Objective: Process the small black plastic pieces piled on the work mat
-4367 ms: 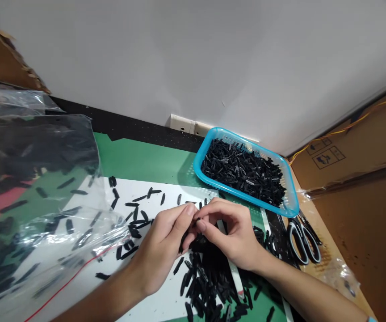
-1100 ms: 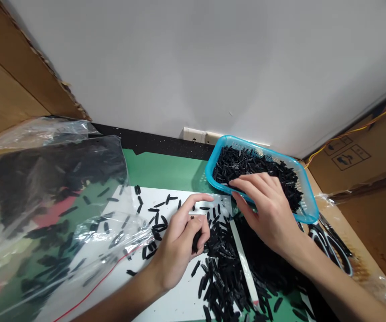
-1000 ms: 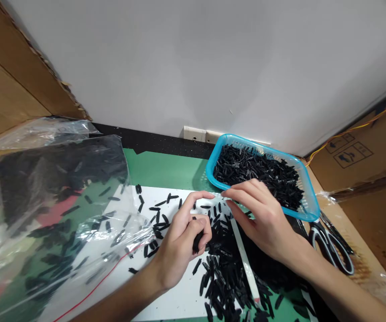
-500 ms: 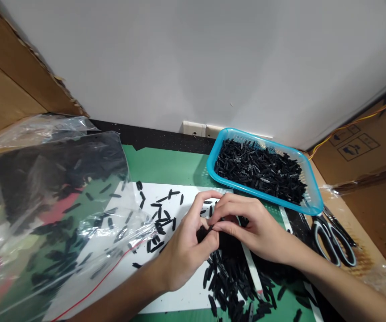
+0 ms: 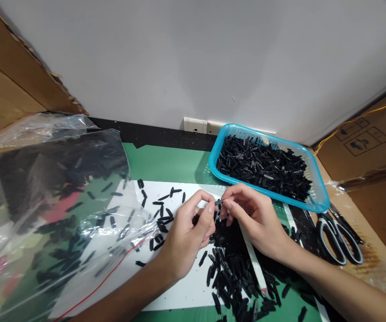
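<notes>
Between both hands a small black strip-shaped piece (image 5: pixel 219 202) is pinched, one end in each hand's fingertips. My left hand (image 5: pixel 191 230) closes thumb and forefinger on its left end; something dark shows inside the curled fingers, too hidden to name. My right hand (image 5: pixel 251 214) grips the right end between thumb and forefinger. Below the hands lies a heap of loose black pieces (image 5: pixel 233 277) on white paper (image 5: pixel 179 295) and a green mat (image 5: pixel 169 161). More black pieces (image 5: pixel 162 219) are scattered on the paper to the left.
A blue basket (image 5: pixel 323 197) full of black pieces stands at the back right. Scissors (image 5: pixel 340 241) lie right of my right hand. A clear zip bag (image 5: pixel 79 214) with a red seal covers the left side. Cardboard boxes (image 5: pixel 374 147) and a wall socket (image 5: pixel 195 125) border the table.
My hands have moved slightly apart, and the small black piece now shows between their fingertips. My right hand has shifted a little right. The view has moved slightly.
</notes>
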### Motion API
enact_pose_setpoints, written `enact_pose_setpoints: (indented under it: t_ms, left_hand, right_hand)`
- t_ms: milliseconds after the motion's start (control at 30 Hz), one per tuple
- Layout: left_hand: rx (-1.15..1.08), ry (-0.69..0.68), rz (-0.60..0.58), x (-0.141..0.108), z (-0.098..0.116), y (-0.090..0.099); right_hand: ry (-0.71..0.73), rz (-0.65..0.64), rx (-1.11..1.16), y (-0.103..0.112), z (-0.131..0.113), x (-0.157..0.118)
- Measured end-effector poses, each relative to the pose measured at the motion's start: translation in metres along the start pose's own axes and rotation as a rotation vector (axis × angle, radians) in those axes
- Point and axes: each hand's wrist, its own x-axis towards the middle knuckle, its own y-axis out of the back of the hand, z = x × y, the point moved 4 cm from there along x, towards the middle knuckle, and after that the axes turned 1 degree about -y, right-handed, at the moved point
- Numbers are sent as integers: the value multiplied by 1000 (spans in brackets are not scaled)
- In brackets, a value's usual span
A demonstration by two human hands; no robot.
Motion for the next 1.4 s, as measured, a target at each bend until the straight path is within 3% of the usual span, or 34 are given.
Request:
enact_pose_setpoints:
  t_ms: [733,1400]
  left_hand:
    - [158,-3,-14,-2,2,-3]
    - [62,31,-20,-1,0,-2]
  right_hand:
    - [-46,-43,153,-6,6,-2]
    - [-21,-33,64,-4,3,-3]
